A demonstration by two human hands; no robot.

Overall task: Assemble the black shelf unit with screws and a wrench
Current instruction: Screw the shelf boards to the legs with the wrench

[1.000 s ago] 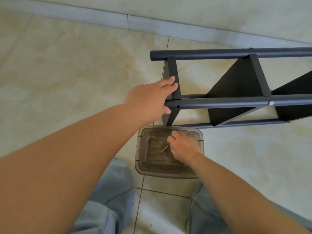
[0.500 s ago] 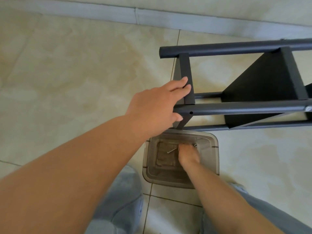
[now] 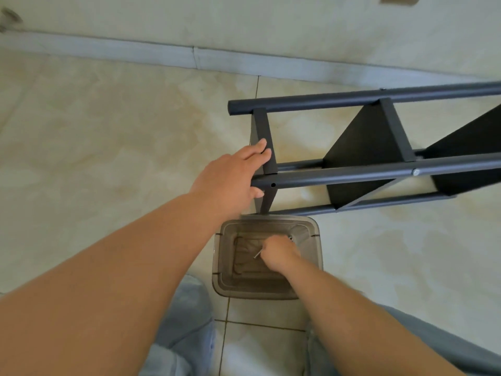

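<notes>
Head view: black shelf unit (image 3: 363, 147) lies on its side on the tiled floor (image 3: 108, 145), at the right and far side of the scene. Left hand (image 3: 230, 180) steadies its near-left end, fingers (image 3: 260, 149) stretched along the flat crossbar and thumb hooked under the round tube, just beside an empty screw hole (image 3: 273, 185). Right hand (image 3: 279, 253) reaches into the smoky plastic container (image 3: 317, 256) near the person's knees, fingers curled around a small metal piece, seemingly a screw (image 3: 258, 253). The step looks like fetching hardware. Next, the screw likely needs lifting out and lining up with that hole while the frame is held steady.
</notes>
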